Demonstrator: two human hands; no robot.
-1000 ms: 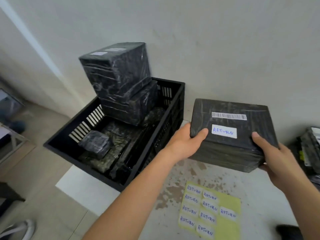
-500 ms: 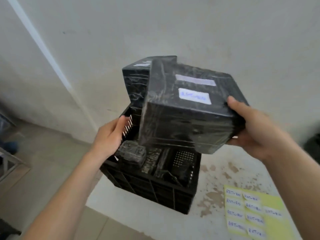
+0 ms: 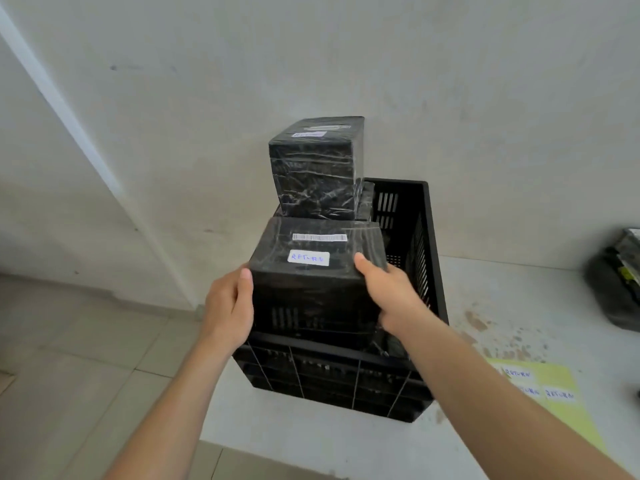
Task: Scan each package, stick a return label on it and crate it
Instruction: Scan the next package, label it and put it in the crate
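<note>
Both hands hold the black wrapped package at the near end of the black crate, its base at rim level. My left hand presses its left face, thumb up by the top edge; my right hand clasps its right side, thumb on top. RETURN label and barcode face up. The box looks stiff, the film wrap probably slick, so squeezing opposite faces seems safest. Another labelled package sits stacked behind. Label sheet on the bench.
</note>
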